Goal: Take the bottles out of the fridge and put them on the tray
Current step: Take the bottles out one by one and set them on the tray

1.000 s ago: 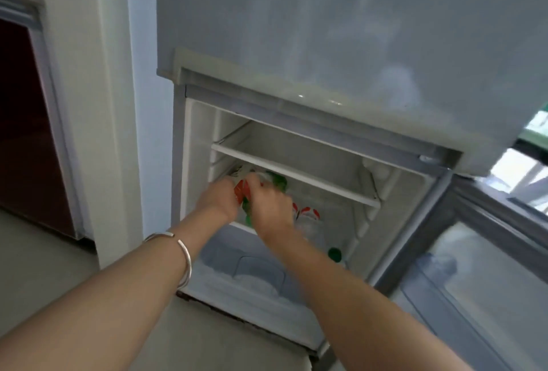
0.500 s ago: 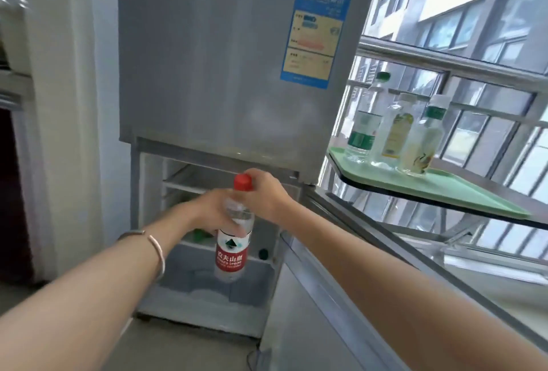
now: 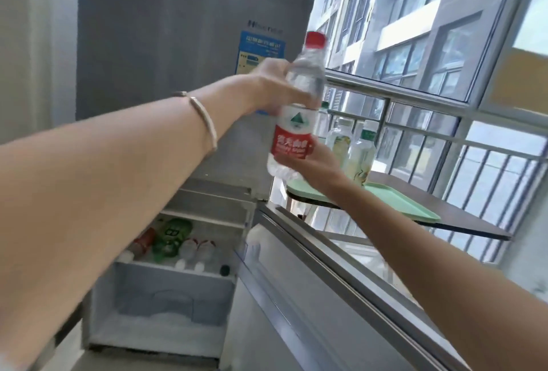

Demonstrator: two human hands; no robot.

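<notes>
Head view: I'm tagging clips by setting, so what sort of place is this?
Probably an enclosed balcony of a flat: a fridge beside railed windows facing apartment blocks.

daylit windows (image 3: 439,29) behind metal railing (image 3: 444,139)

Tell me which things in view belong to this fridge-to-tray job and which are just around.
Job:
red-capped bottle, held by left hand and right hand
green tray, bottles already on it
open fridge, bottles left on its shelf

Just around:
blue sticker
window railing
bracelet
</notes>
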